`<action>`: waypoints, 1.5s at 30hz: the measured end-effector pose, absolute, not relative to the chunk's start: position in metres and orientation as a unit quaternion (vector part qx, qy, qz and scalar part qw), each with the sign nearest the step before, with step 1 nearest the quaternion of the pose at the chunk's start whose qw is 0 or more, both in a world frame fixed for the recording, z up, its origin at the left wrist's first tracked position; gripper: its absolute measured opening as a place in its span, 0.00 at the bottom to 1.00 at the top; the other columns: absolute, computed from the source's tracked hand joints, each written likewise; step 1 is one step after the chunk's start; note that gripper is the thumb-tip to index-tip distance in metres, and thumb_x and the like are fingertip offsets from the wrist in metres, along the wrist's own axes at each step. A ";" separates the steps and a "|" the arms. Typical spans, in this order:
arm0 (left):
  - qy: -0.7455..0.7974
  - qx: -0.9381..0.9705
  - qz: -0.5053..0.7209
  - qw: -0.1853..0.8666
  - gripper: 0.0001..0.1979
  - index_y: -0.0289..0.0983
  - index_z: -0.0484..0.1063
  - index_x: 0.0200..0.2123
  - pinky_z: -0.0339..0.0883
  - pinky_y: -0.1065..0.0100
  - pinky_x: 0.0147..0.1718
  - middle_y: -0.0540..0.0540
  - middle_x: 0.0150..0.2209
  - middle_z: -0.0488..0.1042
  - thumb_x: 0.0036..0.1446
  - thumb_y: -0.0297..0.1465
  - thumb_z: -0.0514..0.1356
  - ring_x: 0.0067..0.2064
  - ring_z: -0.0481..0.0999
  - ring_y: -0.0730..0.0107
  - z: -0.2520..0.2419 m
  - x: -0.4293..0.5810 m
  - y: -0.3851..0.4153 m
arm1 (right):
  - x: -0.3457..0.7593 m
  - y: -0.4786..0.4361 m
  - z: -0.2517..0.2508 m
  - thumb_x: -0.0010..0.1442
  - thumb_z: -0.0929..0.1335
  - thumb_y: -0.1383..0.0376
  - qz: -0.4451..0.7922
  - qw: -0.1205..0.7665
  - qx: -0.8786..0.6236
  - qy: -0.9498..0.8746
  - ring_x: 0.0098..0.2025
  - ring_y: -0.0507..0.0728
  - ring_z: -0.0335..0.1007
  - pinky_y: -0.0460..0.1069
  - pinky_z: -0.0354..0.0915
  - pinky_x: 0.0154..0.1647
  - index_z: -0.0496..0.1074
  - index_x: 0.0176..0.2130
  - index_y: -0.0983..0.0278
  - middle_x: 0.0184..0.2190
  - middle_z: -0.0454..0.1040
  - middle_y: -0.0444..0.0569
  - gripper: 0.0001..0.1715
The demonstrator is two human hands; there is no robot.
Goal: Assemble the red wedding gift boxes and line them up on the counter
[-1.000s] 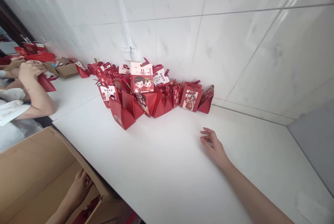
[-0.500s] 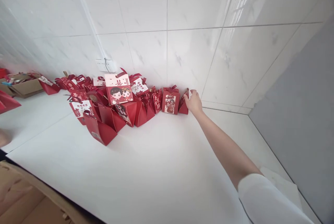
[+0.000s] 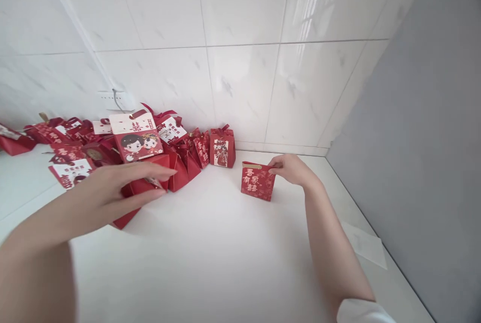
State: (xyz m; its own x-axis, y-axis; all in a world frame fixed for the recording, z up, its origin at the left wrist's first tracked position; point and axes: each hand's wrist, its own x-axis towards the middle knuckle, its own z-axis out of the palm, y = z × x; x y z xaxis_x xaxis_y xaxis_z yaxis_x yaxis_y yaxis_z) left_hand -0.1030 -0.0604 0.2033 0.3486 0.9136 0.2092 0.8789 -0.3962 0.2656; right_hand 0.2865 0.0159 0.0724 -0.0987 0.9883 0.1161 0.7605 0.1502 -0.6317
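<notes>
My right hand (image 3: pixel 291 168) grips the top right edge of a small red gift box (image 3: pixel 257 181) with gold characters, which stands on the white counter (image 3: pixel 225 253) apart from the rest. My left hand (image 3: pixel 112 192) reaches in from the left with fingers stretched out flat, holding nothing, in front of a pile of red gift boxes (image 3: pixel 112 152). On that pile lies a larger box with a cartoon couple (image 3: pixel 137 138). Another red box with a figure print (image 3: pixel 222 148) stands by the wall.
White tiled wall (image 3: pixel 240 87) runs behind the counter, with a socket (image 3: pixel 112 98) above the pile. A grey wall (image 3: pixel 421 162) closes the right side. A white paper slip (image 3: pixel 364 245) lies near the right edge.
My right hand has pulled one red box away from the pile toward the right. My left hand has come into view, reaching over the counter. The view has swung to the right.
</notes>
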 end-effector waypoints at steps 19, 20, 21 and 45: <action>0.405 0.863 0.143 0.266 0.14 0.39 0.76 0.32 0.63 0.70 0.32 0.49 0.31 0.76 0.56 0.42 0.57 0.35 0.73 0.66 0.090 0.016 0.055 | 0.259 0.006 0.074 0.61 0.64 0.63 0.287 0.281 -0.494 -0.772 0.28 0.52 0.67 0.47 0.60 0.29 0.75 0.39 0.59 0.30 0.76 0.43 0.10; 0.403 0.861 0.151 0.272 0.15 0.38 0.76 0.32 0.64 0.70 0.32 0.49 0.32 0.76 0.56 0.43 0.57 0.35 0.73 0.66 0.092 0.015 0.054 | 0.257 0.006 0.073 0.62 0.63 0.64 0.277 0.283 -0.493 -0.775 0.27 0.52 0.66 0.47 0.59 0.28 0.75 0.39 0.59 0.29 0.76 0.43 0.11; 0.399 0.858 0.160 0.281 0.15 0.38 0.76 0.32 0.64 0.70 0.33 0.49 0.32 0.77 0.56 0.43 0.57 0.35 0.73 0.67 0.094 0.015 0.053 | 0.255 0.006 0.073 0.62 0.63 0.64 0.265 0.286 -0.492 -0.778 0.27 0.52 0.65 0.47 0.58 0.28 0.76 0.38 0.59 0.28 0.75 0.43 0.12; 0.321 0.886 0.202 0.268 0.08 0.37 0.74 0.32 0.62 0.69 0.34 0.48 0.35 0.74 0.57 0.33 0.57 0.35 0.72 0.67 0.074 0.049 0.040 | 0.236 0.000 0.078 0.60 0.66 0.64 0.303 0.434 -0.394 -0.751 0.39 0.53 0.71 0.48 0.65 0.41 0.71 0.38 0.61 0.36 0.75 0.45 0.05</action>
State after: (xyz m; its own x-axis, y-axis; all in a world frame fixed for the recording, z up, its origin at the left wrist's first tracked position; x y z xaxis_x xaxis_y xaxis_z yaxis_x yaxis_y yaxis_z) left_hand 0.0486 0.0396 0.0736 0.7125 0.6768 0.1851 0.4611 -0.6505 0.6035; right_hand 0.2359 0.0004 0.0781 -0.3115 0.8554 0.4139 0.3294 0.5058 -0.7973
